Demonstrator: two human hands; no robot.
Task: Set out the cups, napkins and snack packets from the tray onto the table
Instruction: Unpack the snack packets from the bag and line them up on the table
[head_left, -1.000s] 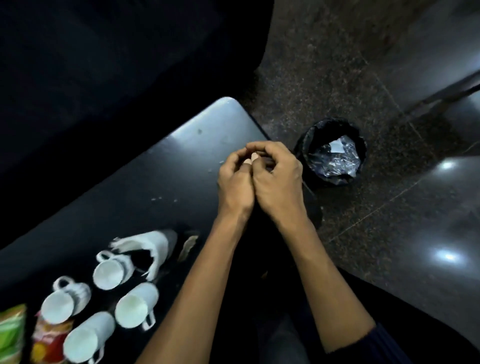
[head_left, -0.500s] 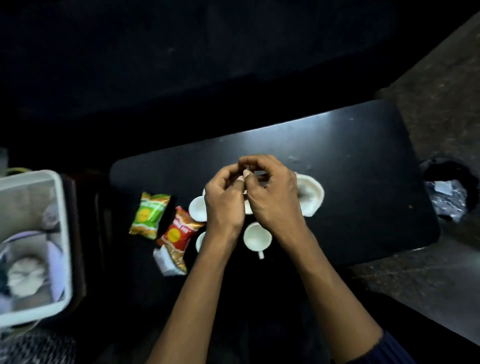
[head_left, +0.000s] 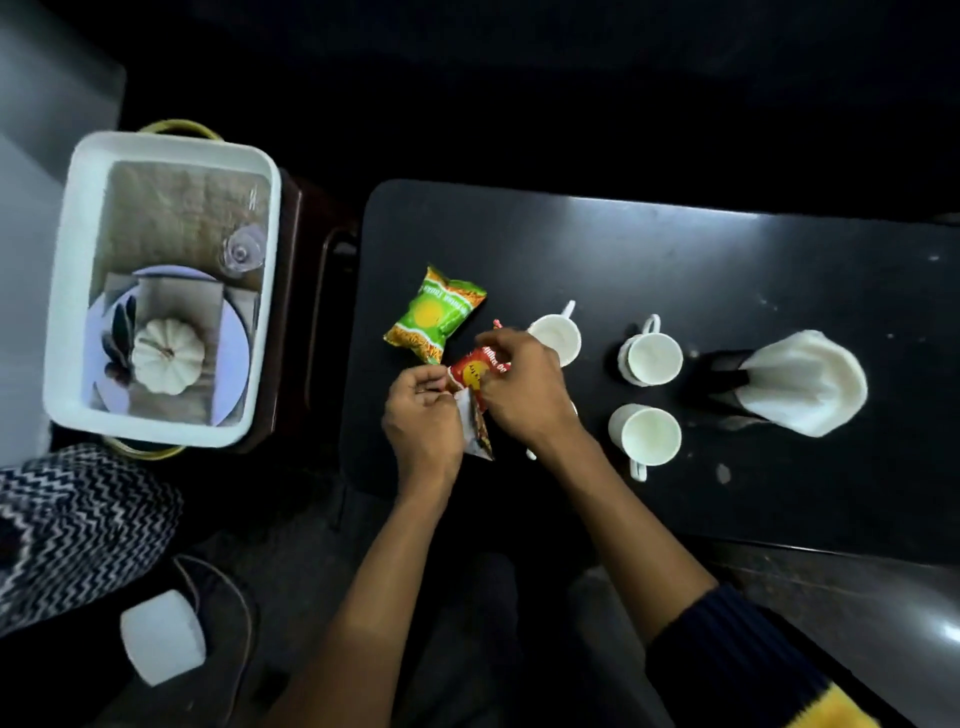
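Observation:
A red snack packet (head_left: 474, 382) lies at the left end of the black table (head_left: 727, 270). My left hand (head_left: 423, 415) pinches its left edge and my right hand (head_left: 524, 387) grips its top right. A green snack packet (head_left: 434, 314) lies just behind them. Three white cups stand in view: one (head_left: 558, 338) behind my right hand, one (head_left: 652, 358) further right, one (head_left: 644, 436) nearer me. My right wrist hides what lies under it. White napkins (head_left: 805, 384) fan out of a black holder at the right.
A white tray (head_left: 72, 291) stands left of the table, holding a plate with a white pumpkin (head_left: 166, 356), a woven mat and a small glass (head_left: 241, 254). A zigzag-patterned cloth (head_left: 72, 525) and a white block (head_left: 163, 636) lie at the lower left.
My view swung left from the bin and floor to the tray. My hands, joined in the air before, have come down and taken hold of the red packet.

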